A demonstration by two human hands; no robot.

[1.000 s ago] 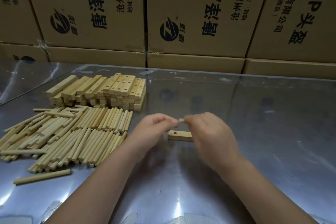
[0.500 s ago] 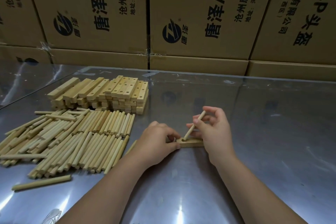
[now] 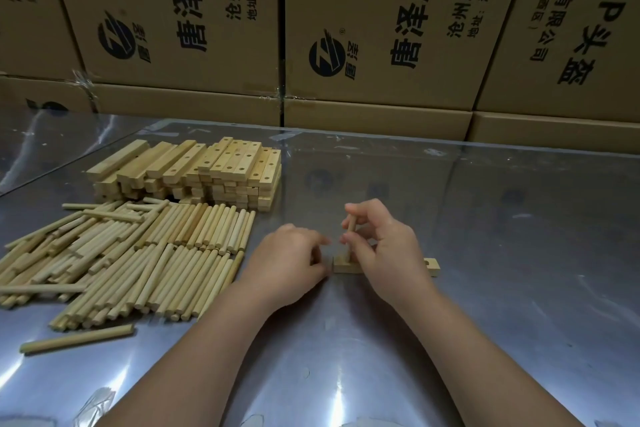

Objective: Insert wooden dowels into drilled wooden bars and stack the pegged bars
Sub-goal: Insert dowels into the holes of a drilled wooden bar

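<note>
The right hand (image 3: 384, 246) pinches a dowel (image 3: 350, 227) between thumb and fingertips. The dowel stands nearly upright with its foot in the hole at the left end of the bar (image 3: 344, 266). The bar lies flat on the table (image 3: 519, 270). Its middle is hidden under the right hand, so only the left end and a short piece of the right end show.

The left hand (image 3: 291, 260) sits just left of the bar with fingers curled. Its fingertips are blurred, and I cannot tell whether they touch the bar or grip anything.

Half a second ago the dowel leaned to the right with only its tip at the hole, and the left hand held the bar's left end. A second ago both hands held the dowel in the air above the bar.

Left of the bar lies the dowel pile (image 3: 138, 253), cut off at the frame's left edge. A loose dowel (image 3: 78, 338) lies apart on the near side of the pile. Behind the pile and left of the bar stands the bar stack (image 3: 207, 173). Beyond the bar, past the table's far edge, rise printed boxes (image 3: 381, 28), their tops cut off.
</note>
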